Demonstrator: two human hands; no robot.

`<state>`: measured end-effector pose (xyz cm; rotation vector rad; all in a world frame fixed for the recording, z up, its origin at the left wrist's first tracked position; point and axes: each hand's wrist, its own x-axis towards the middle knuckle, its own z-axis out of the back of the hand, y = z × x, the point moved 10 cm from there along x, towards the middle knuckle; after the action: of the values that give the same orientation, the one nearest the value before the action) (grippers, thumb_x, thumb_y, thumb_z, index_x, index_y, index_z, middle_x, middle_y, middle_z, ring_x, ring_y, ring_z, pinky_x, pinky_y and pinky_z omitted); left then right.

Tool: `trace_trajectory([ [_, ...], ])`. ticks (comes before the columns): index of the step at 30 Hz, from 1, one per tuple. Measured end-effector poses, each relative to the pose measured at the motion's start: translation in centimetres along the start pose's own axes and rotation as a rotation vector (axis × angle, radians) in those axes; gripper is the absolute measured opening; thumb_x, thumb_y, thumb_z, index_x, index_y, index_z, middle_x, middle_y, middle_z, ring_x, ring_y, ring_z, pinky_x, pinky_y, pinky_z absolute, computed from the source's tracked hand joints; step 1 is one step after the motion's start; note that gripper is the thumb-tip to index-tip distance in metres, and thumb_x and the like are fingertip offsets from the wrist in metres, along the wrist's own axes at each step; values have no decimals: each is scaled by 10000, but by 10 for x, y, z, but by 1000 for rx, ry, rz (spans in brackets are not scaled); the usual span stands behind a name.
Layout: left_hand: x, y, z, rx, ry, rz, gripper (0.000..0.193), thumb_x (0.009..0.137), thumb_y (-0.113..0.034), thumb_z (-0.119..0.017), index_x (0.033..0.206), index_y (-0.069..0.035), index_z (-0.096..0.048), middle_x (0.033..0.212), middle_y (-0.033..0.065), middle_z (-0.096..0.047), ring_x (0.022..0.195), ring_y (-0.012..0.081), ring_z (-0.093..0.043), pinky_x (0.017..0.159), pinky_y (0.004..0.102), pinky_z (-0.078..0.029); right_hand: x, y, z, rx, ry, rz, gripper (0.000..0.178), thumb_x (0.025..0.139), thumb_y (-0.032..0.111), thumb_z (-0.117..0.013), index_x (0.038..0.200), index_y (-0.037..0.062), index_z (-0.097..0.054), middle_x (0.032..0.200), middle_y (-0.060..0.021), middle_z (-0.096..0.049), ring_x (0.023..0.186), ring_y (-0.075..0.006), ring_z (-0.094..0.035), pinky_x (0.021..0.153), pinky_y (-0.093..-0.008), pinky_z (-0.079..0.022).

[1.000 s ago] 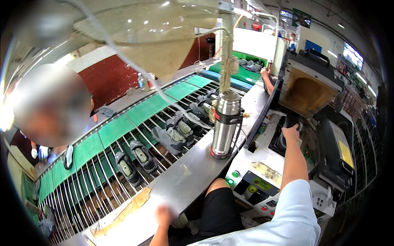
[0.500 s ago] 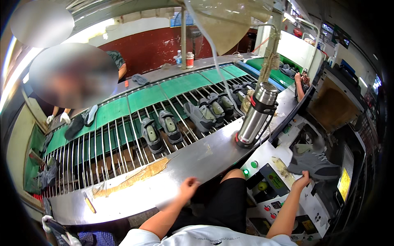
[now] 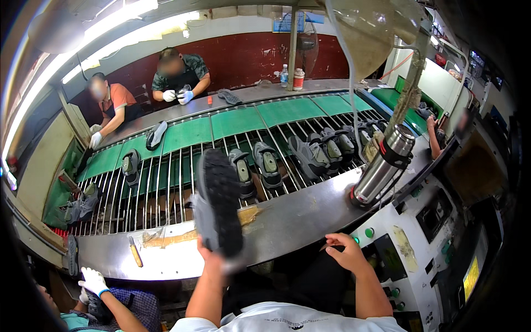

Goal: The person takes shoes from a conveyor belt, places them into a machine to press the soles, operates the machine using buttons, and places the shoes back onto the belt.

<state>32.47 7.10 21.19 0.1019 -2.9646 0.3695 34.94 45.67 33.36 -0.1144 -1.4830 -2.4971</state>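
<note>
My left hand [image 3: 214, 259] holds up a grey shoe [image 3: 217, 202] with its dark studded sole turned toward me, over the front steel ledge [image 3: 298, 213]. The shoe hides most of that hand. My right hand [image 3: 347, 252] rests with loosely curled fingers on the ledge's near edge, beside green buttons [image 3: 369, 232] on a white control panel [image 3: 420, 243]; nothing is in it.
A rod conveyor [image 3: 166, 188] with green pads carries several grey shoes [image 3: 310, 155]. A steel flask [image 3: 383, 166] stands on the ledge at right, a yellow-handled tool [image 3: 135, 254] at left. Two people work across the belt; a white-gloved hand [image 3: 93, 281] is at lower left.
The view has swung left. My right hand left the grey shoe on the machine at right and now rests on the ledge. My left hand rose from the ledge holding a shoe.
</note>
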Motion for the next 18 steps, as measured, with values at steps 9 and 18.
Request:
trace_trajectory([
  [9,165,-174,89,802,-512,-407,319,775,-40,-650,1088,-18,-589,936,97,-645,801,202,-632,749,327,-510,-60,-124,-63,-213,-6,-287,174,741,126,-677,895,49,-658,775,-86,-635,722,-223,-631,666,-311,-504],
  [18,200,-85,118,1588,-762,-503,546,702,-134,-699,1211,-7,-547,1197,153,-589,1102,301,-565,962,349,-411,-69,-121,-94,-610,-58,-81,30,658,129,-652,683,113,-655,657,-36,-596,641,-239,-589,569,-363,-481],
])
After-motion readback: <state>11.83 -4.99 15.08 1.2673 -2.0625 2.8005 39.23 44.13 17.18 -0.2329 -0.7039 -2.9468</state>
